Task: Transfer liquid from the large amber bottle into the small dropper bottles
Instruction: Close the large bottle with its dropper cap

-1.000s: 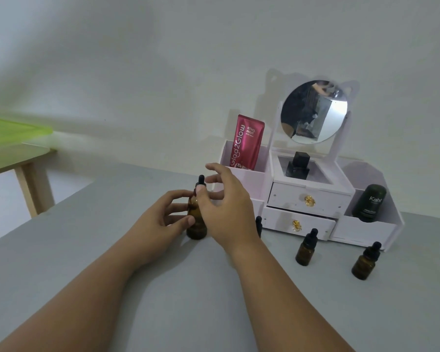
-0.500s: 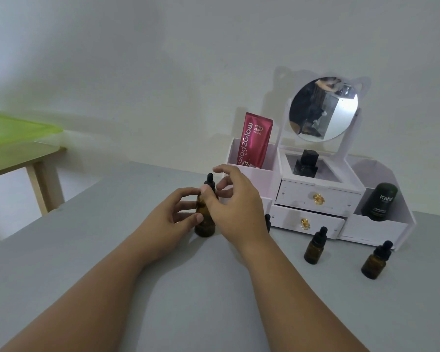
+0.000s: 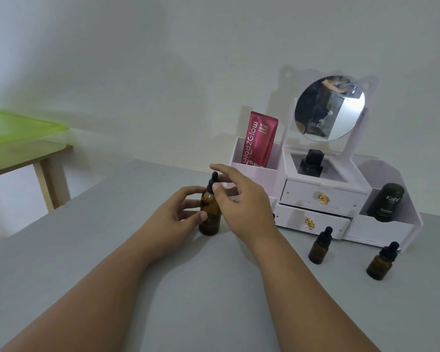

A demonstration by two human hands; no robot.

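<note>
The large amber bottle [image 3: 210, 217] with a black dropper cap [image 3: 212, 184] stands upright on the grey table [image 3: 87, 250]. My left hand [image 3: 173, 219] wraps its body from the left. My right hand [image 3: 241, 199] pinches the cap's collar between thumb and fingers, with the index finger raised above the bulb. Two small amber dropper bottles [image 3: 320, 246] [image 3: 382, 262] stand capped to the right, in front of the organizer. The black tip of a third small bottle [image 3: 273, 215] peeks out behind my right wrist.
A white vanity organizer [image 3: 381, 229] with a round mirror [image 3: 329, 107] and two drawers stands at the back right. It holds a red tube [image 3: 261, 138], a black bottle [image 3: 311, 163] and a dark green container [image 3: 386, 199]. A wooden side table with a green lid [image 3: 18, 128] is at left.
Both hands stay on the large bottle. My right index finger has lifted off the cap and spread. The view has shifted slightly, so the scene sits further right.
</note>
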